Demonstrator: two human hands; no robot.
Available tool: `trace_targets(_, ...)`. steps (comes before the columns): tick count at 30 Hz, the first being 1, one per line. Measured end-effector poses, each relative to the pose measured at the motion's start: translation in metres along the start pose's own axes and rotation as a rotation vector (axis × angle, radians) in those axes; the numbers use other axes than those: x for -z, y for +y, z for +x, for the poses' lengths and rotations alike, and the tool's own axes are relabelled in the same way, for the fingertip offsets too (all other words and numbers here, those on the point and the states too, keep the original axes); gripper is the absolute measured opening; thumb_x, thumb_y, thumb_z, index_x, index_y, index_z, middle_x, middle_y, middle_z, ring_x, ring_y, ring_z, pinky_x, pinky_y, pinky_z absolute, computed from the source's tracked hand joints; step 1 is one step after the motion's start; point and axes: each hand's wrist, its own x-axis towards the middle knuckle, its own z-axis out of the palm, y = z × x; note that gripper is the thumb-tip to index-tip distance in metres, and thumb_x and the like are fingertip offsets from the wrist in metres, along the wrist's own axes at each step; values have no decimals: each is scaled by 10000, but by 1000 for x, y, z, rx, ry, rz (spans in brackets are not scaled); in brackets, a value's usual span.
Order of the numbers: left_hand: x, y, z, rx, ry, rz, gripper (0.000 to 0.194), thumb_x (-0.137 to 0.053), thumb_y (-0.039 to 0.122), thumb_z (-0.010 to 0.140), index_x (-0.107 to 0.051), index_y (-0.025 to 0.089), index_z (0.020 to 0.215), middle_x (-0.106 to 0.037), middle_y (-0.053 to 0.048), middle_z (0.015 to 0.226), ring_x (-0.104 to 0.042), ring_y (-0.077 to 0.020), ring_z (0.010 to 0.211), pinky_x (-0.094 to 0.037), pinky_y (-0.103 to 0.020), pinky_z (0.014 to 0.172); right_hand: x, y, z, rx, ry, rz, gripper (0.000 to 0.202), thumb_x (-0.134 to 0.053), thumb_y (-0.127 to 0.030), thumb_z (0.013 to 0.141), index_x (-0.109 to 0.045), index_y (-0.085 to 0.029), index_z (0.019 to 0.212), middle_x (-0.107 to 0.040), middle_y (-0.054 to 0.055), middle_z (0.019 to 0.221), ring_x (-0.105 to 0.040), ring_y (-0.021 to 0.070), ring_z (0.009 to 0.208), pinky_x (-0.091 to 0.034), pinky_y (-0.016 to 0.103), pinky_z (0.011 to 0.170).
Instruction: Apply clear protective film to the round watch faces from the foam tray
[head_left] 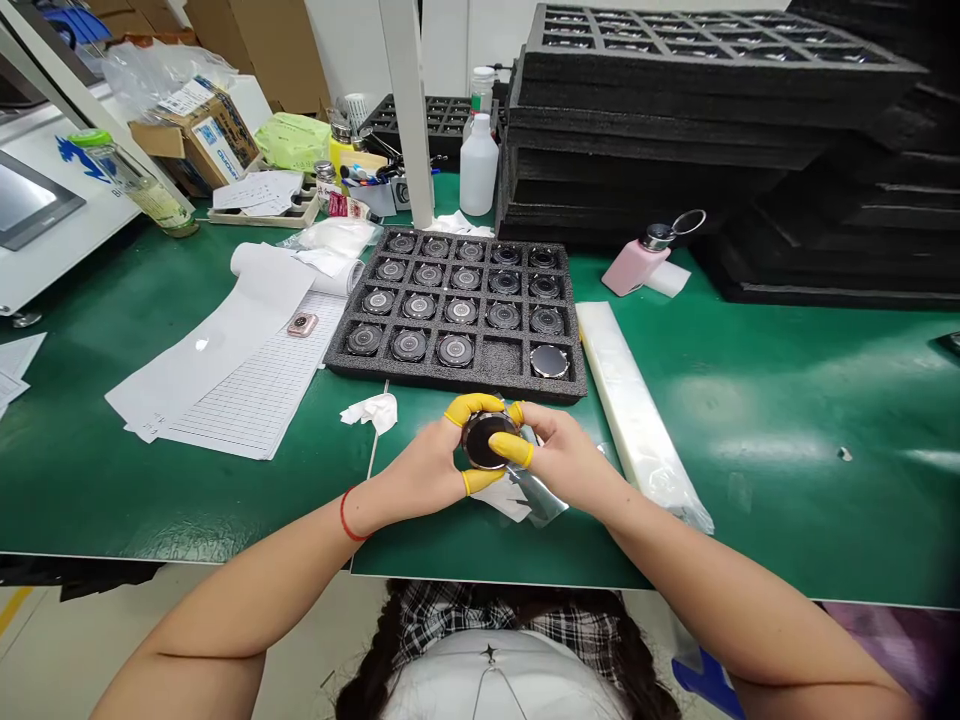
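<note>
Between my two hands is a round black watch face [480, 440], held above the front of the green table. My left hand [424, 465], with yellow finger cots on thumb and fingertips, grips its rim from the left. From the right, my right hand [562, 450] holds it too, a yellow-covered thumb lying across the dark glass. A clear plastic film [544, 498] and a white wipe [504, 497] show just under the hands. Right behind them stands a black foam tray [457, 375] with round watch bodies in its compartments; one front-row compartment has none.
Plastic sleeves in a long stack [637, 410] lie right of the tray. A pink pump bottle [636, 262] stands farther back, before tall stacked foam trays [660, 150]. Lined papers [247, 390] with a small square watch [302, 324] lie left. A crumpled tissue [373, 411] is near my left hand.
</note>
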Motion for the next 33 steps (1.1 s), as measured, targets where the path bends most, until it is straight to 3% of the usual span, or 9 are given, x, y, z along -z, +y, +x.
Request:
trace_targets(7,-1,6,-1,79,-68,-39,537,-698,268,759,-426,259,1223,-593,-22,1077,-604,-146,854,-505,-276,757,1,5,2,-46,17,78,517,-510,-591,840,-453,-180,531,-411,-9,568,-374,129,598,-315,270,580)
trace_targets(11,4,11,1,128,-63,-77,543,-715,258,736,-442,248,1205,-577,-26,1097,-598,-150,896,-500,-277,787,5,2,3,-149,-60,304,519,-506,-623,837,-537,-170,586,-496,8,622,-439,142,655,-373,276,629)
trace_targets(15,10,13,1,145,-80,-98,542,-707,247,737,-437,261,1206,-570,-15,1088,-585,-132,845,-501,-258,735,12,-4,2,-262,-205,377,338,-708,-498,722,-639,-173,779,-582,9,745,-502,148,710,-416,277,672)
trace_targets(20,11,11,0,185,-109,-122,568,-692,207,735,-420,281,1228,-580,1,1028,-562,-121,791,-497,-254,699,9,0,0,-209,-245,382,176,-677,-327,765,-648,-186,867,-594,2,796,-522,140,734,-445,296,755)
trace_targets(27,6,9,2,201,-82,-126,542,-701,216,711,-457,256,1194,-592,-14,1010,-570,-134,768,-498,-265,675,2,2,2,-189,-231,393,180,-659,-263,751,-631,-185,910,-631,14,889,-547,158,821,-450,283,766)
trace_targets(33,5,7,2,202,-69,-130,548,-697,211,702,-456,254,1192,-599,-9,993,-577,-137,764,-499,-256,649,0,3,2,-199,-210,379,244,-695,-317,729,-610,-178,910,-630,28,924,-548,174,862,-454,303,789)
